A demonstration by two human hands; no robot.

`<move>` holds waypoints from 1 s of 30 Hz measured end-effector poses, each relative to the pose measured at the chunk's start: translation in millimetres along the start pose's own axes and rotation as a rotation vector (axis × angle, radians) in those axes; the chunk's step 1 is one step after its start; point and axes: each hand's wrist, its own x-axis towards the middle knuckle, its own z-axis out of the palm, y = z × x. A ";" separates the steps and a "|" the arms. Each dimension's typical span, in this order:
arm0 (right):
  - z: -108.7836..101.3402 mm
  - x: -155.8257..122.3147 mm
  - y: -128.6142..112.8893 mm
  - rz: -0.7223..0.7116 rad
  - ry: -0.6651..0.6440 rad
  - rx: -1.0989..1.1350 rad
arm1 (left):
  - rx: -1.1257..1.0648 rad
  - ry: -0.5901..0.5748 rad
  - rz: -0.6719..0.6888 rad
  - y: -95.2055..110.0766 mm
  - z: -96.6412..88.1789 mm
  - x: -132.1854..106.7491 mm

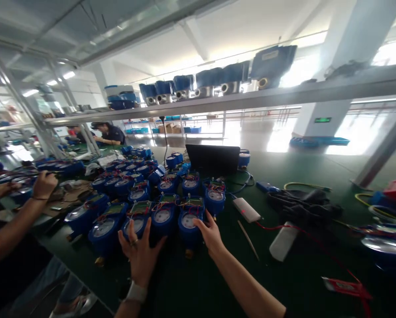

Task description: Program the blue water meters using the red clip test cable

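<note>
Several blue round water meters with clear dial faces stand packed together on a dark green bench (191, 282). My left hand (141, 251), a ring on one finger, is open with fingers spread against the front row, by a meter (135, 226). My right hand (211, 235) is open too, its fingers resting on the side of the front right meter (188, 224). Red and blue wires run over the meters' tops. Neither hand holds anything.
A black laptop (213, 158) stands behind the meters. A small white box (247, 209), a thin stick (248, 239), black cables (300, 204) and a red wire lie to the right. A co-worker's arm (15, 221) reaches in at left. An overhead shelf (237, 100) carries more meters.
</note>
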 end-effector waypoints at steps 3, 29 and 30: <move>-4.8 3.6 3.3 0.012 0.004 -0.011 | 0.052 0.050 0.012 2.2 9.6 -3.5; 25.5 7.8 4.9 0.000 -0.053 -0.035 | -0.030 -0.139 0.015 -26.0 51.4 64.2; 26.9 7.2 4.2 -0.006 -0.071 -0.026 | -0.033 -0.157 0.006 -24.5 45.6 63.9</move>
